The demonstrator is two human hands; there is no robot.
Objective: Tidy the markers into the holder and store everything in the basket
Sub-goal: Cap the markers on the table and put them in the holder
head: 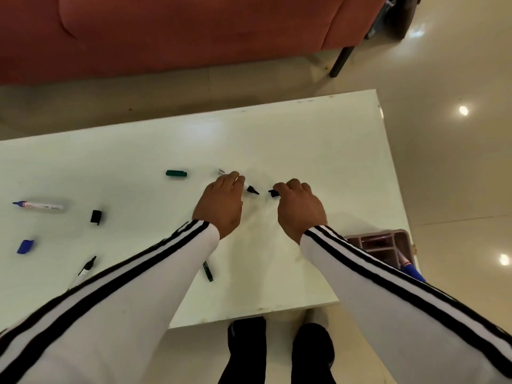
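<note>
White table (304, 139) before red sofa (166, 31). My left hand (220, 206) pinches uncapped black marker (248, 187), tip toward black cap (273, 193) pinched in my right hand (300, 207); small gap between. Holder (381, 243) at right edge, part hidden by sleeve, one blue-capped marker (410, 268) inside. Loose: three markers, three caps.

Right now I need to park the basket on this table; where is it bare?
Free: the far strip beyond the green cap and both hands, out to the far right corner. Crowded: the left end, around the blue marker, black cap and blue cap.
</note>
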